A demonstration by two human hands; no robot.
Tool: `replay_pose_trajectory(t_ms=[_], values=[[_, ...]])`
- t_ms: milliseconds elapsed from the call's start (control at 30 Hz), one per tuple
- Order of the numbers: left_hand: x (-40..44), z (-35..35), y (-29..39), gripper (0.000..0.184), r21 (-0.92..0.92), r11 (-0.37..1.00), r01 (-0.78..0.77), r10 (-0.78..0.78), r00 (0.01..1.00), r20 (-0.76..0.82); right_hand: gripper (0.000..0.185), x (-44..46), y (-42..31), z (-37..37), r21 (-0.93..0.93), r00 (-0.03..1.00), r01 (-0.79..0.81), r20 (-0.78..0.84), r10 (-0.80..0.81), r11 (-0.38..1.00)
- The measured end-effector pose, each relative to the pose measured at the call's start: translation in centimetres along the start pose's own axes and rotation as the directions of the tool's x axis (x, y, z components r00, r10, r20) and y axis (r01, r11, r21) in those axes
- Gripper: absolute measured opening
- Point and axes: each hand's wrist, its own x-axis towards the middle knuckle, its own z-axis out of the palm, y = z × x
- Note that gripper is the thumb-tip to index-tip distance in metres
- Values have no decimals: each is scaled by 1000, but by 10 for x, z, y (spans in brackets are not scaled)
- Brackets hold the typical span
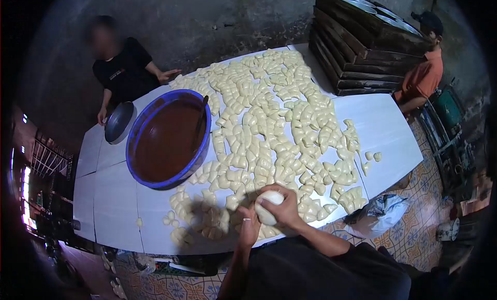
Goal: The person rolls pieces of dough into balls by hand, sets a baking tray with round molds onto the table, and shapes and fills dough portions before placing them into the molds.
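Observation:
Near the table's front edge I hold a smooth, pale lump of dough (268, 205) between both hands. My right hand (287, 206) wraps round its top and right side, with the fingers closed on it. Against its left side my left hand (249, 225) is pressed, a ring on one finger; part of its grip is hidden. Many small pale dough pieces (269, 144) cover the white table (380, 129) in front of me, most touching one another, with a few loose ones at the left and right.
A blue basin (135, 176) of brown liquid holds a dark-handled utensil (202, 113). Left of it, a person (124, 67) touches a round pan (120, 123). Stacked dark trays (357, 51) stand at back right, beside another person (422, 74). A white sack (378, 215) lies below the right edge.

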Motion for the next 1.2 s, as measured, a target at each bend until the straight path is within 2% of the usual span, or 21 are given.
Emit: replay_pose_trajectory(t_ms=[67,167,200,267,333,400,433,467,567,600,667,767,833,900,933,967,1000,1067,1133,1167,1200], values=[[-3,-17,-1,66,271,962,13,-31,998,62,20,5,-8,0,164,995,31,-96,-16,986],[-4,5,-25,62,380,925,-5,115,956,-269,20,5,-2,7,21,982,123,-147,-119,992],[3,10,-33,54,269,953,-139,224,921,-318,21,3,3,10,14,980,146,-141,-142,989],[10,5,-36,50,510,853,-110,336,864,-376,37,1,5,3,136,982,149,96,-163,979],[10,13,-18,48,407,909,-90,270,870,-413,45,5,6,-5,232,962,84,234,-140,969],[14,7,-19,47,325,925,-197,356,746,-563,57,6,13,-20,-16,959,254,137,-250,967],[15,20,-12,47,356,912,-206,393,690,-608,64,8,15,-24,-147,943,328,102,-316,933],[13,31,-6,48,390,898,-206,426,629,-651,60,6,15,-21,-106,944,314,139,-298,944],[-1,13,-16,46,722,691,-23,325,902,-282,58,-9,5,-1,-46,958,208,211,-194,977],[-2,1,-33,45,801,596,-55,413,877,-247,56,-7,4,-1,22,972,145,183,-147,989],[-4,22,-10,39,706,707,47,233,927,-294,54,-2,3,0,168,988,29,143,-53,985],[-2,17,-24,36,879,476,-14,473,847,-243,50,0,10,3,136,988,83,118,-99,987],[-8,7,-23,34,927,371,49,340,922,-184,43,-1,5,4,216,990,55,114,-81,975],[-7,-13,-38,36,970,240,49,343,930,-132,40,-1,6,0,153,987,61,137,-82,986],[-9,2,-30,35,963,257,85,308,937,-165,39,0,5,-4,118,985,66,152,-83,991],[-15,28,-13,35,955,273,121,272,942,-197,33,-1,-1,-7,181,977,-70,209,31,981],[-16,42,-3,36,946,284,155,233,946,-225,31,1,-1,-8,152,983,-13,183,-15,988],[-14,39,-5,40,948,301,99,213,962,-168,28,1,2,-10,88,986,91,130,-102,992],[-14,34,-5,42,951,308,39,170,981,-96,21,2,0,-11,110,996,76,33,-80,991],[-11,22,-11,46,917,382,-115,258,966,14,20,3,-4,-12,167,999,44,-7,-44,985],[-11,13,-13,45,858,484,-171,284,958,30,19,6,-7,-14,227,999,17,-44,-7,974]])
